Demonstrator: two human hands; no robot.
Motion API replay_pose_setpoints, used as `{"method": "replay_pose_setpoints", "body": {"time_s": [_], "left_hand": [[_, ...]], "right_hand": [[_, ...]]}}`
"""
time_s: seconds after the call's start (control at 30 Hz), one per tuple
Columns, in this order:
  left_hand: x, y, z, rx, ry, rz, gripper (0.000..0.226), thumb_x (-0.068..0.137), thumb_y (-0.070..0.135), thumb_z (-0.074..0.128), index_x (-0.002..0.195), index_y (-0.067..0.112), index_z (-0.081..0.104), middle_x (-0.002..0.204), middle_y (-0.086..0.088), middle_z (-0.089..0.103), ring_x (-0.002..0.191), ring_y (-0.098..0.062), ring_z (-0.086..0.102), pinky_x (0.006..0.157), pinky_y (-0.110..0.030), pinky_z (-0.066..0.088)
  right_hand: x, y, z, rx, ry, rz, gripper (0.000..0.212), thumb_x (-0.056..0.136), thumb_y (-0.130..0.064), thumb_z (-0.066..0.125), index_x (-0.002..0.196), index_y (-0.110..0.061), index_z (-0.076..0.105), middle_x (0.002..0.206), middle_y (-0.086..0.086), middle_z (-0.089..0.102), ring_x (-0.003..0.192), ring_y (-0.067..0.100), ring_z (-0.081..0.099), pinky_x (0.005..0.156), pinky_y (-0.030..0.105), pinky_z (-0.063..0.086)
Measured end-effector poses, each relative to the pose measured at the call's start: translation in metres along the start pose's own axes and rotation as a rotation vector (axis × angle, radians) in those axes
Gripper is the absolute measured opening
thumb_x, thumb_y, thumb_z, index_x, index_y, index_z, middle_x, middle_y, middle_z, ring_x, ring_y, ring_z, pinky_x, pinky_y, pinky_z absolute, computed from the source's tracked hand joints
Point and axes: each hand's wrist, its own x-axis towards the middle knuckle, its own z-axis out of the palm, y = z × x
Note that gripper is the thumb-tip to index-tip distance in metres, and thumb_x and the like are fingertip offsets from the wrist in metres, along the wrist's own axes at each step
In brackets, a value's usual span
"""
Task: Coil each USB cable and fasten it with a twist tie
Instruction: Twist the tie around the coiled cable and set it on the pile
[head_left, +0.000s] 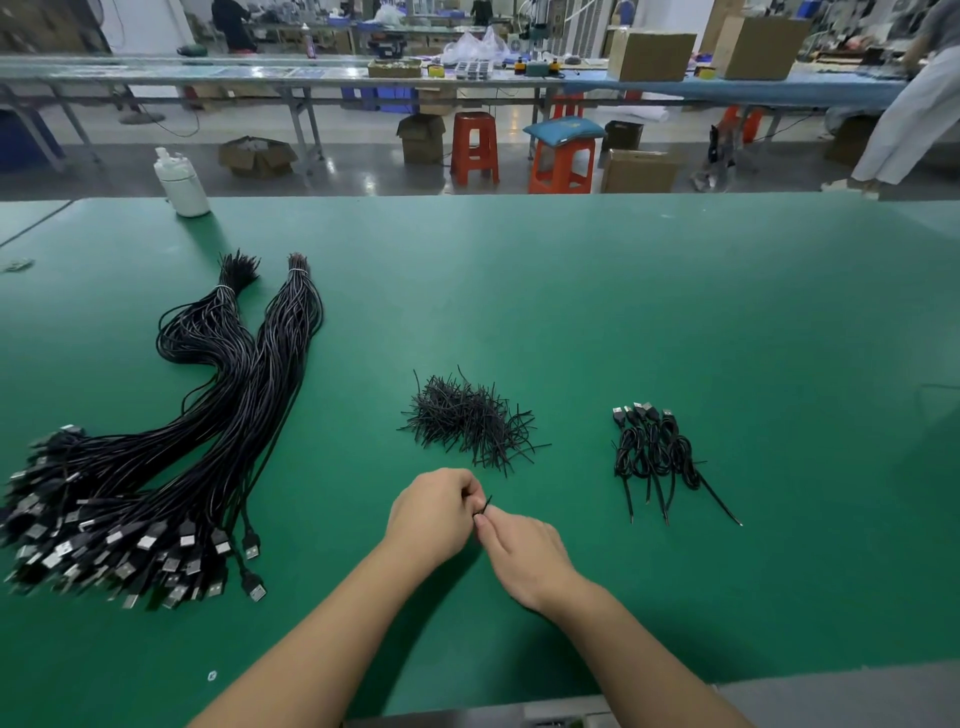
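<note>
My left hand (434, 514) and my right hand (524, 556) meet over the green table (571, 312), near its front edge. Both pinch a short black twist tie (484, 506) between their fingertips; whether a cable is hidden inside my left fist I cannot tell. A loose heap of black twist ties (470, 421) lies just beyond my hands. To the left sprawl two big bundles of uncoiled black USB cables (171, 457), plugs towards me. To the right lies a small row of coiled, tied cables (657, 454).
A white plastic bottle (181, 182) stands at the table's far left edge. Beyond the table are orange stools (561, 163), cardboard boxes (649, 54) and long workbenches. A person in light trousers (904, 119) stands at the far right.
</note>
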Motion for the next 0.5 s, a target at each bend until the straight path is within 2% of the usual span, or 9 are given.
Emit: {"method": "replay_pose_setpoints", "body": {"time_s": [0.13, 0.27, 0.4, 0.5], "left_hand": [[-0.002, -0.007, -0.002, -0.046, -0.049, -0.013, 0.012, 0.090, 0.024, 0.062, 0.079, 0.029, 0.062, 0.088, 0.009, 0.069, 0.085, -0.013, 0.063, 0.078, -0.027, 0.051], [-0.003, -0.015, -0.008, -0.162, -0.058, -0.079, 0.013, 0.085, 0.027, 0.072, 0.082, 0.026, 0.060, 0.079, 0.010, 0.064, 0.071, -0.007, 0.058, 0.059, -0.017, 0.040], [-0.007, -0.016, -0.007, -0.155, -0.046, -0.142, 0.014, 0.081, 0.028, 0.072, 0.079, 0.020, 0.061, 0.079, 0.004, 0.068, 0.070, -0.011, 0.058, 0.061, -0.024, 0.046], [-0.009, -0.016, -0.007, -0.133, -0.020, -0.134, 0.015, 0.081, 0.028, 0.073, 0.078, 0.020, 0.060, 0.078, 0.005, 0.067, 0.070, -0.010, 0.058, 0.061, -0.023, 0.046]], "right_hand": [[-0.005, -0.004, 0.006, -0.105, 0.049, -0.060, 0.032, 0.105, -0.043, 0.022, 0.095, -0.026, 0.047, 0.089, 0.004, 0.067, 0.083, 0.034, 0.062, 0.071, 0.041, 0.045], [-0.008, -0.007, 0.008, -0.161, 0.073, -0.083, 0.032, 0.106, -0.042, 0.023, 0.097, -0.024, 0.049, 0.092, 0.003, 0.068, 0.086, 0.033, 0.062, 0.067, 0.039, 0.034], [-0.010, -0.010, 0.008, -0.165, 0.070, -0.094, 0.030, 0.105, -0.040, 0.026, 0.096, -0.023, 0.049, 0.092, 0.002, 0.067, 0.085, 0.032, 0.061, 0.070, 0.040, 0.040], [-0.011, -0.010, 0.008, -0.181, 0.073, -0.097, 0.032, 0.105, -0.040, 0.027, 0.098, -0.022, 0.052, 0.093, 0.002, 0.067, 0.086, 0.031, 0.062, 0.072, 0.041, 0.044]]}}
